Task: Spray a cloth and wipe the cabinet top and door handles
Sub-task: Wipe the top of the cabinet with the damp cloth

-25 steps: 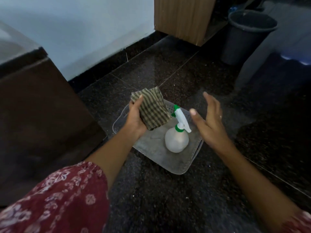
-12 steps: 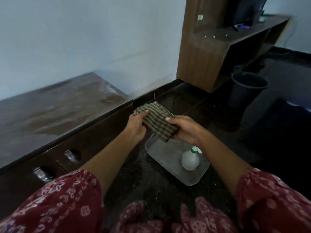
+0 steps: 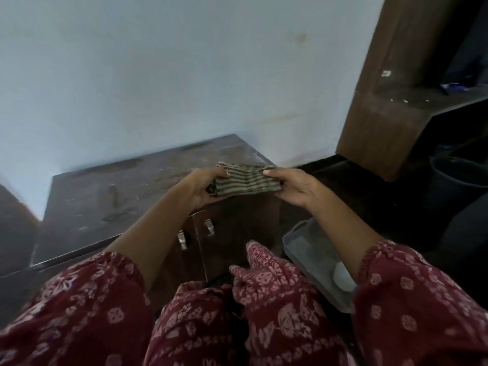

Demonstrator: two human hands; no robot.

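A folded green-striped cloth is held flat between both hands above the front right corner of the cabinet. My left hand grips its left end and my right hand grips its right end. The low dark brown cabinet top looks dusty and streaked. Two metal door handles show on the doors below my left forearm. The white spray bottle lies in the grey tray on the floor, mostly hidden by my right sleeve.
A tall wooden shelf unit stands at the right against the pale wall. A dark bucket sits on the black floor below it. My patterned red clothing fills the bottom of the view.
Both hands lifted the cloth from over the tray up to the cabinet's corner. The view swung up and left, so the cabinet top and its door handles now sit centre.
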